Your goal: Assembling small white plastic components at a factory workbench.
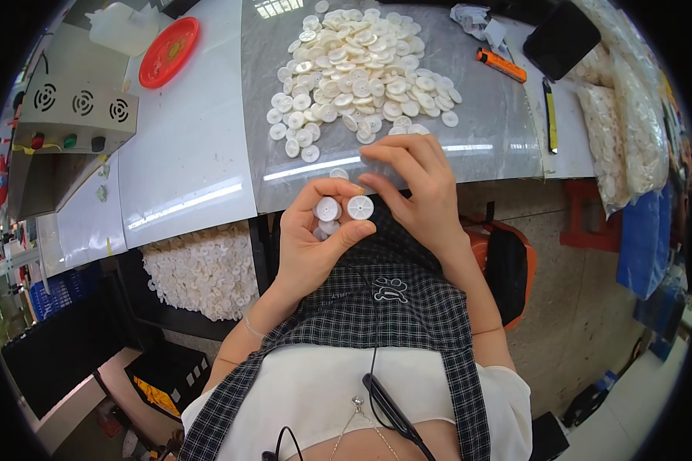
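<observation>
Your two bare hands meet just below the centre of the view, over your lap, at the near edge of a table (192,154). Your left hand (311,246) is cupped palm up and holds a few small white gears (327,219); one sits flat on the fingertips, and others lie under it in the palm. Your right hand (419,192), at about 2 o'clock from the left, pinches one white gear (360,207) between thumb and forefinger, face up. That gear sits just beside the left-hand gear, nearly touching it.

At 12 o'clock from your hands a big pile of the same white gears (357,73) spreads over a grey sheet (484,115) on the table. A red dish (169,51) lies at 10 o'clock, near the far left corner. A grey control box (73,115) with three round vents and coloured buttons stands at 9 o'clock. An orange utility knife (501,64) lies at 1 o'clock, and clear bags of white parts (623,131) hang at 2 o'clock. Under the table at 8 o'clock is a bin of more white gears (204,269). A checked apron (384,300) covers your lap.
</observation>
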### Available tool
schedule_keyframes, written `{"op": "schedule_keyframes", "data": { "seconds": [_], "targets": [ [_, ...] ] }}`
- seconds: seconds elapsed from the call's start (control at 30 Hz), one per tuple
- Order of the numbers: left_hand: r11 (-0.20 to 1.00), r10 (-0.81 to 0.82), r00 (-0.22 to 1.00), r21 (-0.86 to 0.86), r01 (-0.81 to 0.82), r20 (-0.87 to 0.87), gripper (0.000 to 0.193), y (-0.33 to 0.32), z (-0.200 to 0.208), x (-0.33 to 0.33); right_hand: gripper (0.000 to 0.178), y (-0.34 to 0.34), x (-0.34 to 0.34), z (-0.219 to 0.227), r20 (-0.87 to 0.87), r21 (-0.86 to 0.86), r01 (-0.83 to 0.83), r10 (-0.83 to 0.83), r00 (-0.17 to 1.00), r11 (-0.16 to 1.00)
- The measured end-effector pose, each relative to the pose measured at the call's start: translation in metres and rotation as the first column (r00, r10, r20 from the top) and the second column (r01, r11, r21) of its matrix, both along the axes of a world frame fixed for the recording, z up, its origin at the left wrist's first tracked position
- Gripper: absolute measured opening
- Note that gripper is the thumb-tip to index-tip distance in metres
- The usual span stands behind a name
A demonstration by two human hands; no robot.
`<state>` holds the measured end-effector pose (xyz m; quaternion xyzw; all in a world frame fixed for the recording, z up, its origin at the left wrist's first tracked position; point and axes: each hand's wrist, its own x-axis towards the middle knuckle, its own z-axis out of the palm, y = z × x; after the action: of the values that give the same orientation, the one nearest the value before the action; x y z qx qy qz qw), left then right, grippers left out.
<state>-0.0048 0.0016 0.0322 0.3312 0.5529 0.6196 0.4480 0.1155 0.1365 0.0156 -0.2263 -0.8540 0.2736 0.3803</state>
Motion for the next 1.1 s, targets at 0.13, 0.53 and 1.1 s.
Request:
{"op": "schedule_keyframes", "data": {
  "seconds": [0.13, 0.53, 1.1],
  "targets": [
    [1.000, 0.026, 1.000, 0.011, -0.026, -0.005, 0.033, 0.001, -0.001, -0.001, 0.027, -0.003, -0.003, 0.000, -0.013, -0.032, -0.149, 0.149, 0.989, 0.988],
    [0.979, 0.142, 0.973, 0.119, -0.165, 0.184, 0.032, -0.006, -0.008, -0.035, 0.030, -0.012, -0.015, -0.001, -0.015, -0.098, -0.185, 0.184, 0.983, 0.978],
    [0.946, -0.279, 0.737, 0.046, 0.320, 0.616, 0.044, 0.001, -0.007, -0.008, 0.019, -0.024, -0.003, 0.024, -0.327, -0.563, -0.208, 0.016, 0.945, 0.800]
  ]
}}
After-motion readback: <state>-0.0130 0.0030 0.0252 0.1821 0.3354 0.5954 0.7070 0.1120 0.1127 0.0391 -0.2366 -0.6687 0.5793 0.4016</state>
